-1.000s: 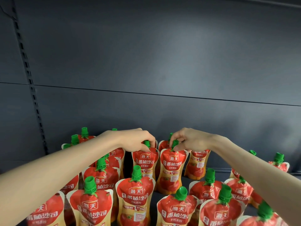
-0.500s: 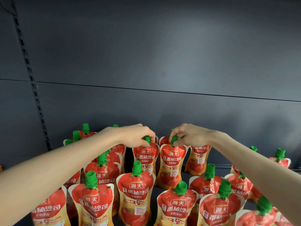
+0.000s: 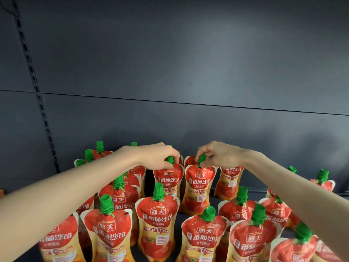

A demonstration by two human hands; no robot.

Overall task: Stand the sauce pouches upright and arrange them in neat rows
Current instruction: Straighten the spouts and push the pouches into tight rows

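Note:
Several red and yellow sauce pouches with green caps stand upright on a dark shelf. My left hand (image 3: 158, 156) pinches the green cap of one pouch (image 3: 168, 181) in the middle of the shelf. My right hand (image 3: 219, 155) pinches the cap of the pouch (image 3: 199, 188) right beside it. Both held pouches stand upright, side by side and almost touching. Another upright pouch (image 3: 227, 183) stands just right of them, under my right wrist. My forearms hide parts of the pouches at the left and right.
The dark back wall (image 3: 188, 120) rises close behind the far pouches. A slotted upright rail (image 3: 37, 95) runs down the left. More pouches crowd the front, such as one (image 3: 157, 222) at centre. A bare strip of shelf (image 3: 255, 195) lies at the right.
Both hands keep their hold on the same two caps. The two pouches have shifted slightly forward and closer together, and the view has tilted a little.

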